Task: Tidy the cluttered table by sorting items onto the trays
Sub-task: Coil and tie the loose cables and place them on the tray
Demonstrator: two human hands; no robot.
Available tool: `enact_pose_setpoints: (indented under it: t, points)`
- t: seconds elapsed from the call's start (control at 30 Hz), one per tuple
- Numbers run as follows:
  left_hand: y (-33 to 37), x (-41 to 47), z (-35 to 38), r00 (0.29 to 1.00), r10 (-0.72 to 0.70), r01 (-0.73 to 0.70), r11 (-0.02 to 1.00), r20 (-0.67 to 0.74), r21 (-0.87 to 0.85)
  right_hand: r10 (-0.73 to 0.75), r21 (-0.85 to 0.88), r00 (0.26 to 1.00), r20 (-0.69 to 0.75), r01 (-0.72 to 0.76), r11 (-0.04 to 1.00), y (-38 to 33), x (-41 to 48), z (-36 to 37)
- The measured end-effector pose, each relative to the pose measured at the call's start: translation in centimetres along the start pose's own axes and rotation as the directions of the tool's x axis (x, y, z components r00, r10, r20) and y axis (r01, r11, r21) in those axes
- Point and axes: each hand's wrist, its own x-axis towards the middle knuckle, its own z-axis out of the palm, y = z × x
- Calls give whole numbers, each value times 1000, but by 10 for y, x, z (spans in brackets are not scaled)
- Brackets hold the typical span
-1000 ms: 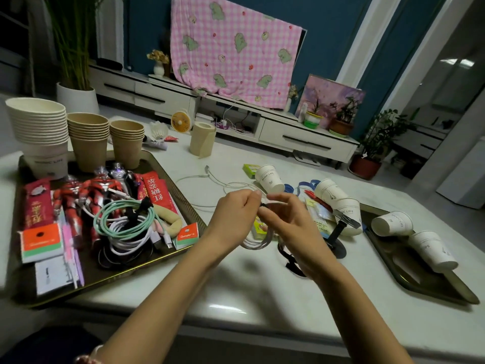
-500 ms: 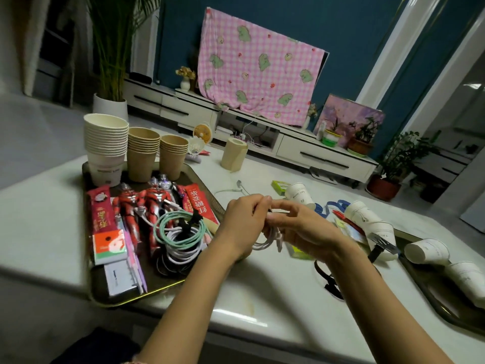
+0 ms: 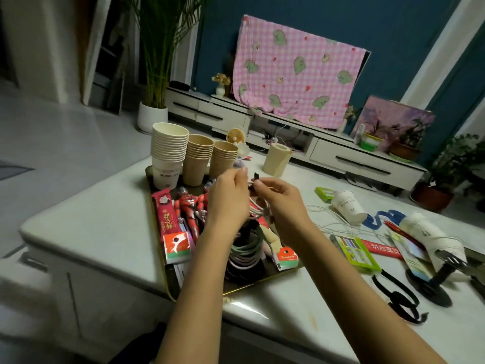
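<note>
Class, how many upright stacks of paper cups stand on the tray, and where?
3. A white stack at the far left corner of the tray, a brown stack beside it, and a second brown stack further right, behind the left hand. No others show.

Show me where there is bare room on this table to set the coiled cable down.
Bare table lies left of the tray, out to the rounded corner, and at the near edge between tray and green packet. The tray is packed; around the lying cup it is cluttered too.
</note>
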Motion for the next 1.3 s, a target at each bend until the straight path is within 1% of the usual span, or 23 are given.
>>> enact_pose_setpoints:
  t: [0.1, 0.17, 0.2, 0.27, 0.3, 0.33, 0.37, 0.4, 0.43, 0.47, 0.57, 0.67, 0.73, 0.83, 0.9, 0.93, 1.03, 1.1, 1.13, 1.17, 1.23, 1.27, 1.3]
  points:
    - [-12, 2, -6, 991, -64, 70, 996, -117, 48, 36, -36, 989, -144, -41, 999, 9, 27, 15]
    - [-18, 3, -9, 981, -96, 105, 994, -170, 44, 98, -35, 977, -188, -107, 994, 22, 43, 22]
    - [-20, 4, -9, 978, -102, 112, 993, -180, 45, 123, -77, 970, -211, -142, 987, 29, 49, 24]
    - [-22, 4, -8, 980, -95, 107, 993, -178, 57, 90, -287, 967, -236, -158, 945, 42, 59, 26]
    - [-23, 4, -7, 982, -86, 98, 993, -168, 65, 44, -443, 974, -221, -141, 885, 47, 62, 25]
    - [-23, 3, -4, 986, -77, 89, 993, -149, 77, 3, -598, 981, -196, -122, 793, 51, 63, 24]
    - [-23, 2, -2, 989, -71, 83, 993, -126, 89, -23, -711, 984, -176, -111, 694, 54, 64, 23]
    - [-24, 0, 1, 993, -67, 78, 992, -102, 101, -32, -765, 984, -173, -114, 634, 58, 65, 20]
    - [-24, -2, 4, 994, -66, 75, 991, -84, 107, -23, -776, 985, -171, -120, 619, 61, 66, 16]
    - [-25, -3, 5, 995, -70, 78, 991, -76, 106, 1, -761, 985, -170, -132, 636, 62, 67, 14]
    - [-28, -3, 7, 992, -94, 102, 991, -88, 86, 53, -651, 982, -184, -162, 741, 64, 68, 1]
    - [-27, -1, 7, 988, -102, 110, 991, -116, 69, -29, -630, 991, -134, -63, 774, 59, 65, -16]
    - [-25, 0, 8, 988, -76, 87, 993, -134, 79, -84, -649, 995, -54, 29, 761, 55, 60, -24]
    - [-21, -2, 23, 995, -10, 23, 992, -101, 121, -108, -744, 977, 184, 210, 634, 55, 50, -33]
    - [-16, -8, 42, 999, 21, -17, 992, -29, 128, -99, -727, 961, 258, 261, 635, 58, 43, -41]
    - [-15, -11, 50, 999, 42, -42, 991, 3, 130, -122, -693, 961, 249, 264, 671, 58, 40, -44]
    - [-13, -23, 72, 985, 146, -160, 971, 88, 175, -177, -581, 977, 116, 211, 786, 61, 33, -64]
    - [-14, -31, 87, 969, 200, -226, 954, 144, 195, -150, -587, 988, 33, 141, 797, 66, 30, -88]
    - [-13, -35, 94, 959, 225, -257, 947, 170, 195, -146, -632, 989, 5, 117, 766, 70, 29, -101]
    - [-12, -39, 102, 949, 246, -282, 942, 196, 181, -151, -704, 989, -3, 105, 702, 74, 28, -116]
    - [-11, -44, 111, 940, 265, -298, 944, 215, 139, -125, -871, 989, 77, 127, 474, 83, 29, -135]
    - [-10, -46, 117, 942, 258, -286, 952, 213, 109, -96, -925, 988, 124, 150, 348, 87, 30, -143]
    - [-11, -47, 120, 949, 241, -261, 962, 202, 78, -76, -946, 982, 172, 186, 267, 90, 31, -145]
